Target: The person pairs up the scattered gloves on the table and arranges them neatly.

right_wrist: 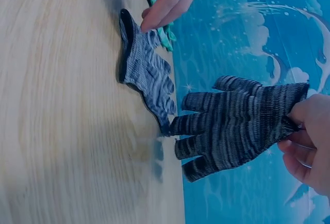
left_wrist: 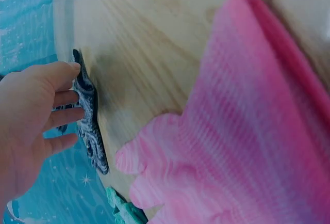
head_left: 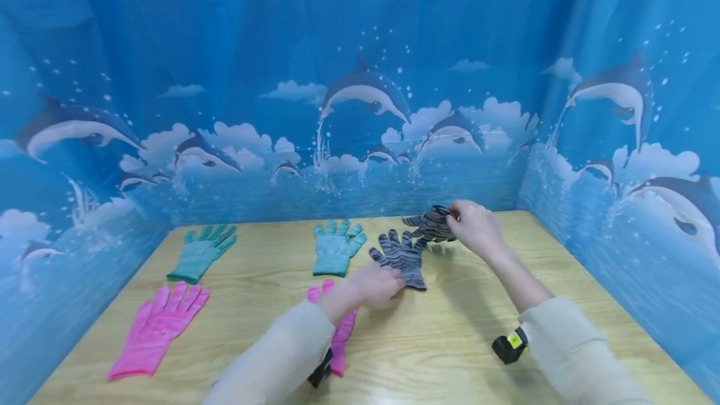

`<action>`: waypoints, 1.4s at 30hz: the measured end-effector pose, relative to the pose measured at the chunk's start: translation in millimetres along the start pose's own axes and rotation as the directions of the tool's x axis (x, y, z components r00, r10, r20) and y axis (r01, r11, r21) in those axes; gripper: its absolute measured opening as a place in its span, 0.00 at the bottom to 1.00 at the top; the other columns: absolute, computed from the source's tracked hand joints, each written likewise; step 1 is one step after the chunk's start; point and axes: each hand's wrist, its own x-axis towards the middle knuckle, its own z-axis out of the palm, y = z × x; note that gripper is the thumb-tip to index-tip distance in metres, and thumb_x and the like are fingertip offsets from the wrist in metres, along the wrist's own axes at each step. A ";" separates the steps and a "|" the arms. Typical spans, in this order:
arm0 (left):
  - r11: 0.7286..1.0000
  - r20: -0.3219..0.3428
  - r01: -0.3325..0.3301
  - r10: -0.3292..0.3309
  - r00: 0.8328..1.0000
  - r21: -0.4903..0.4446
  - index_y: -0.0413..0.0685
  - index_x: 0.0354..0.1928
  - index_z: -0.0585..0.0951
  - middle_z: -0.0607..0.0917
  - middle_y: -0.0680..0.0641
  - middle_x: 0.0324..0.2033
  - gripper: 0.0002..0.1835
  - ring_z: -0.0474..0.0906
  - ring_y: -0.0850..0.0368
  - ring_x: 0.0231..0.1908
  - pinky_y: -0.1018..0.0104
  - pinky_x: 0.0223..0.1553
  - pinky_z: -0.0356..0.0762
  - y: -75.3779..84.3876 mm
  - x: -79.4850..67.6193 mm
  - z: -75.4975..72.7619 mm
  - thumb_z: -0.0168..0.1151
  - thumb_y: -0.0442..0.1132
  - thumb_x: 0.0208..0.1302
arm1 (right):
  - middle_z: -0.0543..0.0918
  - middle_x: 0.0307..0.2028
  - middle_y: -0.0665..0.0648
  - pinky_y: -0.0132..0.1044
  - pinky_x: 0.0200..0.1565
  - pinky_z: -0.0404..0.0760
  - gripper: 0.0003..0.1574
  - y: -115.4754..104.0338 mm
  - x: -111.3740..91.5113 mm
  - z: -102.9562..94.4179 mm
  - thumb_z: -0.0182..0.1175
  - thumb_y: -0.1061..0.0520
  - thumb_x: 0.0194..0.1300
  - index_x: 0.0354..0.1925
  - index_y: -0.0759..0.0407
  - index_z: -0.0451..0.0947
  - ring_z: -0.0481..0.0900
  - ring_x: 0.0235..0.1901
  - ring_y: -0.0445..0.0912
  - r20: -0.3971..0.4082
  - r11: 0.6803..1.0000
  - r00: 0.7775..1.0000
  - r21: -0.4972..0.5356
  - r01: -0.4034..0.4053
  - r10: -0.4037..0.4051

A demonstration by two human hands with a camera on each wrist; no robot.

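Note:
My right hand [head_left: 475, 228] pinches the cuff of a grey-and-black striped knit glove [right_wrist: 232, 123], held up above the far right of the table with its fingers pointing left. A second grey-striped glove [head_left: 400, 257] lies flat just below it, fingers toward the back. My left hand [head_left: 375, 286] is at the lower left of that glove, beside its cuff. In the left wrist view its fingers [left_wrist: 67, 116] are loosely spread and the thumb is near the cuff; whether it touches the fabric I cannot tell. A pink glove [head_left: 344, 336] lies partly hidden under my left forearm.
A teal glove [head_left: 333, 249] lies left of the grey one. Farther left lie another teal glove [head_left: 201, 252] and a pink glove [head_left: 159, 330]. Blue dolphin-print curtains [head_left: 270, 80] rise behind and beside the wooden table [head_left: 444, 355].

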 end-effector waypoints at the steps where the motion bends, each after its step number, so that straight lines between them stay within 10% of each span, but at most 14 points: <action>1: 1.000 0.000 -0.006 0.006 1.000 0.014 0.51 0.51 0.78 0.78 0.51 0.51 0.17 0.74 0.58 0.51 0.57 0.54 0.69 0.9 -0.5 0.9 0.53 0.50 0.65 | 0.82 0.35 0.61 0.47 0.28 0.75 0.12 -2.6 1.0 2.7 0.56 0.59 0.61 0.41 0.64 0.79 0.79 0.30 0.52 -0.022 1.000 1.000 0.000 0.007 -0.007; 19: 0.999 -0.021 -0.023 0.023 1.000 0.037 0.52 0.43 0.80 0.79 0.54 0.43 0.15 0.75 0.61 0.42 0.65 0.46 0.72 3.2 -5.6 8.1 0.54 0.52 0.63 | 0.82 0.31 0.59 0.46 0.26 0.78 0.06 -32.1 28.2 48.7 0.58 0.62 0.60 0.36 0.61 0.79 0.80 0.29 0.52 -0.251 0.990 0.958 -0.060 0.129 -0.140; 28: 0.998 0.013 -0.038 0.038 0.999 0.051 0.50 0.52 0.76 0.75 0.53 0.44 0.25 0.73 0.62 0.42 0.64 0.44 0.73 4.4 -11.0 11.5 0.55 0.58 0.61 | 0.81 0.29 0.56 0.42 0.21 0.75 0.06 -26.4 7.1 78.5 0.63 0.63 0.53 0.33 0.60 0.79 0.79 0.26 0.51 -0.144 0.949 0.940 -0.098 0.299 -0.311; 42: 1.000 0.039 -0.008 0.008 0.999 -0.007 0.49 0.53 0.76 0.76 0.53 0.47 0.26 0.73 0.61 0.46 0.61 0.50 0.71 6.3 -13.4 6.6 0.56 0.58 0.59 | 0.79 0.27 0.53 0.38 0.19 0.71 0.07 -22.4 -13.0 71.9 0.64 0.63 0.51 0.32 0.57 0.78 0.77 0.26 0.48 -0.059 0.926 0.927 -0.098 0.365 -0.372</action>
